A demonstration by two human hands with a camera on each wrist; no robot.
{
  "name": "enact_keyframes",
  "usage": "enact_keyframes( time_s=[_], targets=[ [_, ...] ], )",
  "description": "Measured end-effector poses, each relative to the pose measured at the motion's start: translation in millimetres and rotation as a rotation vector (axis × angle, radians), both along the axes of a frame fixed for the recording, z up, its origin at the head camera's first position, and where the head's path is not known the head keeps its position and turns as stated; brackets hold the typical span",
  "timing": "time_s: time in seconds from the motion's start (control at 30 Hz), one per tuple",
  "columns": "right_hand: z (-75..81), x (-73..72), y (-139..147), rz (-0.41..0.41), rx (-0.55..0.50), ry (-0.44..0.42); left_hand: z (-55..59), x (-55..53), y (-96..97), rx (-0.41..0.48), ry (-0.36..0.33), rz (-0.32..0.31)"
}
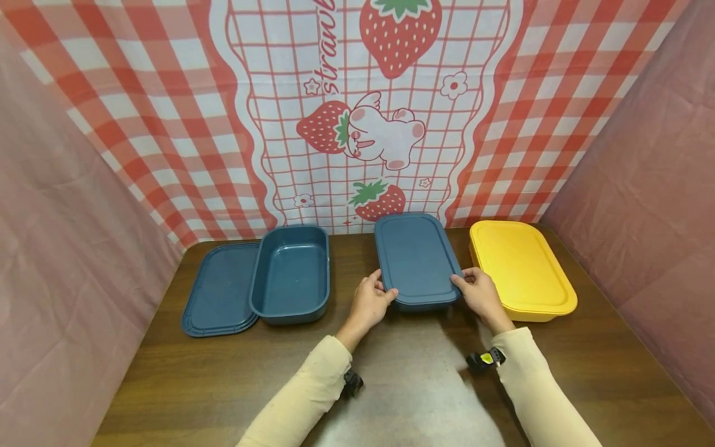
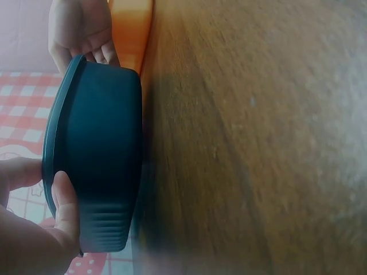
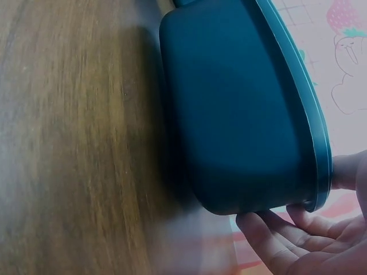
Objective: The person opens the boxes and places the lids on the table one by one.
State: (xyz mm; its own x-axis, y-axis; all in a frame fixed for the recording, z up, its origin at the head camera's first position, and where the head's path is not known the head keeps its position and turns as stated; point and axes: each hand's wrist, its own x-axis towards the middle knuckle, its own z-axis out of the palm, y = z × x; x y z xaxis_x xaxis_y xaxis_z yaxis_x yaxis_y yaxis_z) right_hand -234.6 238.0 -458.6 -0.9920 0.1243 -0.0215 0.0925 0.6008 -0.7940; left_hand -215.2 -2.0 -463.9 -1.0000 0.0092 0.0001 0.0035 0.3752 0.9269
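Observation:
A blue rectangular food container with its lid on (image 1: 418,257) stands at the back of the table, right of the middle. At its near left corner my left hand (image 1: 370,303) pinches the lid's rim, thumb on top and fingers along the side. The near right corner is held by my right hand (image 1: 481,294), its thumb on the lid. In the right wrist view, that hand's fingers (image 3: 261,238) touch the container's side wall below the rim. The lid covers the inside. From these views I cannot tell whether the base is raised slightly.
Left of the hands stands an uncovered blue container (image 1: 296,318), beside a loose blue lid (image 1: 223,288) lying partly behind its edge. A yellow lidded container (image 1: 522,267) is close by my right hand. A strawberry-print cloth (image 1: 385,112) hangs behind the wooden table (image 1: 413,385).

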Motion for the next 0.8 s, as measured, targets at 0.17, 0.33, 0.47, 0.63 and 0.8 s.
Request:
enact_keyframes(
  time_s=[0.17,0.33,0.47,0.63,0.8],
  targets=[
    [0.8,4.5,2,-0.001,0.014,0.005,0.1,0.8,2.8,-0.009,-0.017,-0.01],
    [1.0,8.1,5,-0.007,0.033,0.012,-0.1,0.7,5.9,-0.008,-0.007,-0.023],
    [0.3,10.6,5,-0.009,0.033,-0.004,-1.1,0.9,7.3,-0.006,-0.008,-0.03],
    [-1.4,12.6,6,-0.014,0.026,-0.009,-1.8,1.6,7.9,-0.012,-0.008,-0.034],
    [-3.2,14.2,5,-0.017,0.031,-0.003,-2.5,2.2,9.2,-0.018,-0.011,-0.029]
  ],
)
